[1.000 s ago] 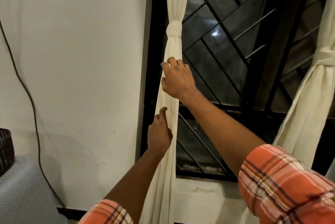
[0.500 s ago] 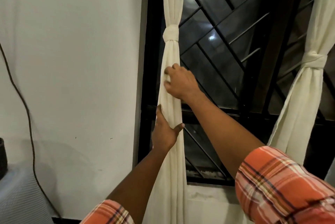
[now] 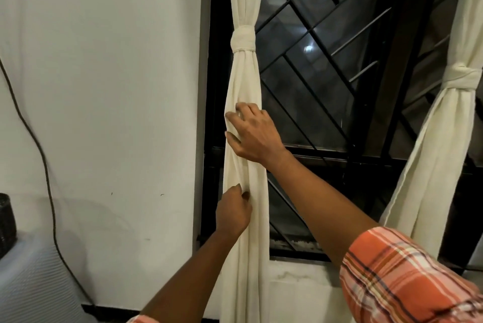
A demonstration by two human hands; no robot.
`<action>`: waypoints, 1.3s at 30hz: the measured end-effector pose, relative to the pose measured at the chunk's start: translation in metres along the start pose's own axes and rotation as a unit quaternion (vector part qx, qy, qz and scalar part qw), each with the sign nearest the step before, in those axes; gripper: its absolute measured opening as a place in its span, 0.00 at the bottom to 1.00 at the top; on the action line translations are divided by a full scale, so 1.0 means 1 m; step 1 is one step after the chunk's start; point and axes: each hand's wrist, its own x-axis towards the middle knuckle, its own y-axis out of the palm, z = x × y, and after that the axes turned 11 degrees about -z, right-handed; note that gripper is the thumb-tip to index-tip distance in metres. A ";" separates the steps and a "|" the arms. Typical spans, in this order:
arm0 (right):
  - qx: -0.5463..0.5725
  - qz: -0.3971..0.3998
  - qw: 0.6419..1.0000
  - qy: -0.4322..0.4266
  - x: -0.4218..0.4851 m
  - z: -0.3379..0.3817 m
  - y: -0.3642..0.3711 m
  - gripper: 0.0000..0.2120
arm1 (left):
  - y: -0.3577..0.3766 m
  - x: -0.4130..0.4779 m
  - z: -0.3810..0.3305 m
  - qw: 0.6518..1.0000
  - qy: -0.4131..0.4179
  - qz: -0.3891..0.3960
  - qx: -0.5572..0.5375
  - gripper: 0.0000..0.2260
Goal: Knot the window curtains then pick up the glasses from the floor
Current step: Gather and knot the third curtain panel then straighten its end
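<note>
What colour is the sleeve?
Orange plaid with white and dark lines. The right sleeve shows it best, in the head view.

The gap between the left curtain [image 3: 245,82] and the right curtain [image 3: 441,144] is open, but the black window grille [image 3: 312,35] closes it just behind. Farther left, the white wall [image 3: 117,74] and its hanging cable [image 3: 53,218] block.

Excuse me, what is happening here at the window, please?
A person in an orange plaid shirt is working on the left curtain, which is already tied in a knot. The right hand rests on the cloth below the knot, and the left hand, lower down, seems to pinch a fold. The right curtain is knotted too. The glasses are not in view.
</note>
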 end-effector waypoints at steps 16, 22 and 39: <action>0.157 0.266 0.949 0.055 -0.027 0.044 -0.003 0.27 | -0.026 -0.005 0.040 0.991 0.006 -0.135 -0.009 0.16; 0.269 0.134 0.951 0.078 -0.040 0.054 -0.024 0.16 | -0.022 -0.033 0.042 0.953 0.157 -0.250 -0.070 0.31; 0.399 0.018 0.772 0.495 -0.116 0.048 0.000 0.12 | -0.008 -0.031 0.051 0.993 -0.010 -0.093 -0.070 0.07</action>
